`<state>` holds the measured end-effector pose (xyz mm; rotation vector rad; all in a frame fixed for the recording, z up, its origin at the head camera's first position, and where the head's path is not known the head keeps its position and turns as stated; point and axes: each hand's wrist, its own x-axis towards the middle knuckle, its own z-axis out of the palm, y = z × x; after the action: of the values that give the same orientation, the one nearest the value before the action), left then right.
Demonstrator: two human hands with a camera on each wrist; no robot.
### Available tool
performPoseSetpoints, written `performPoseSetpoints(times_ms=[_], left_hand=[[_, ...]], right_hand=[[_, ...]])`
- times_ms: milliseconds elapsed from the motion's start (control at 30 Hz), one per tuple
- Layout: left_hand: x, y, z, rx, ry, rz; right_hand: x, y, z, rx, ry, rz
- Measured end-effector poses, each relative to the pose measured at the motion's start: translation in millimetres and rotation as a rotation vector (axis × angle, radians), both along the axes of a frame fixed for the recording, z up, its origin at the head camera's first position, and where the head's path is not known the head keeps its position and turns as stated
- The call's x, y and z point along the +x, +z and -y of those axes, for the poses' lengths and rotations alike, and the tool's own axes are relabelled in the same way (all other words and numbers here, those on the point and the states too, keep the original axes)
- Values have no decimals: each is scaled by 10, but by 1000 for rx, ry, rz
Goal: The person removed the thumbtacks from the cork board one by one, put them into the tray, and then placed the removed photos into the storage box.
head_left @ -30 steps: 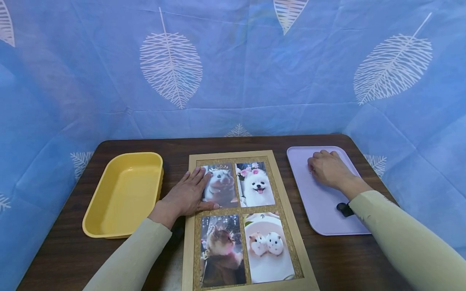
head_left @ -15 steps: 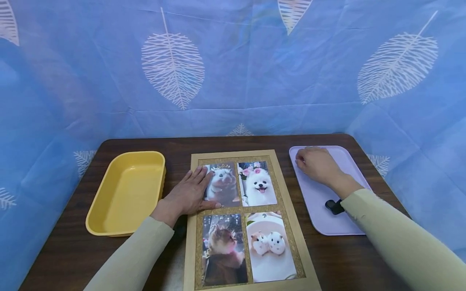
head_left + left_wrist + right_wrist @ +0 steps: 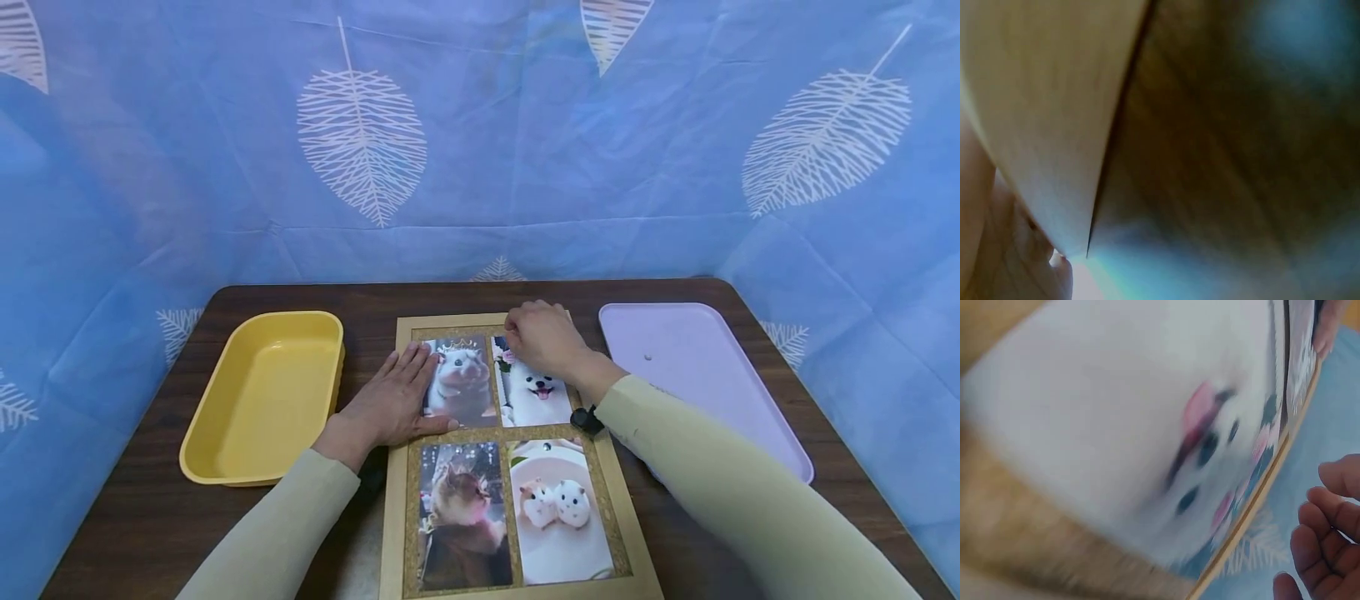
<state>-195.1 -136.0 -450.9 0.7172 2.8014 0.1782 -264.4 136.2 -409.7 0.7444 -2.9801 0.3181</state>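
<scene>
A cork board with a pale wooden frame (image 3: pixel 396 500) lies on the table, bearing several animal photos. My left hand (image 3: pixel 390 400) rests flat, fingers spread, over its left edge and the crowned-animal photo (image 3: pixel 461 383). Above the white dog photo (image 3: pixel 536 404) is my right hand (image 3: pixel 547 342), knuckles up, covering the photo's top. In the right wrist view its fingers (image 3: pixel 1313 550) are curled, with the thumb close by the index finger; I cannot tell what is between them. A small shiny tack (image 3: pixel 546 447) shows at the top of the two-hamster photo (image 3: pixel 562 533).
On the right is a lilac tray (image 3: pixel 705 367) with a small tack-like piece (image 3: pixel 647 357) on it. A yellow bin (image 3: pixel 262 400) stands at the left of the dark wooden table (image 3: pixel 450 296). Behind hangs a blue leaf-print cloth (image 3: pixel 480 150).
My right hand has left the lilac tray and moved left over the dog photo. A small piece now shows on the tray. The left hand stays in place on the board.
</scene>
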Motion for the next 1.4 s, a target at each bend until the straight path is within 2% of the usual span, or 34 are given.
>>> performPoseSetpoints(times_ms=[167,267,500,933,1167,1400], left_hand=[[7,-5,-2,6,2,-1],[10,-9,-2,8,1,-1],[15,-9,-3,17,-6,-7],[19,-30,7,15,-4,-13],[13,-31,3,6,-1,-11],[11,-29,-6,-2,6,-9]], right_hand=[[-48,-30,167,-34,-11,118],[-64,-51,220,-28,-31,156],[-54,-118,282,28,-35,161],[-73,-187,395,39,-29,173],[-72,-204,409,-106,-33,177],[-53,-258,481,-385,-46,231]])
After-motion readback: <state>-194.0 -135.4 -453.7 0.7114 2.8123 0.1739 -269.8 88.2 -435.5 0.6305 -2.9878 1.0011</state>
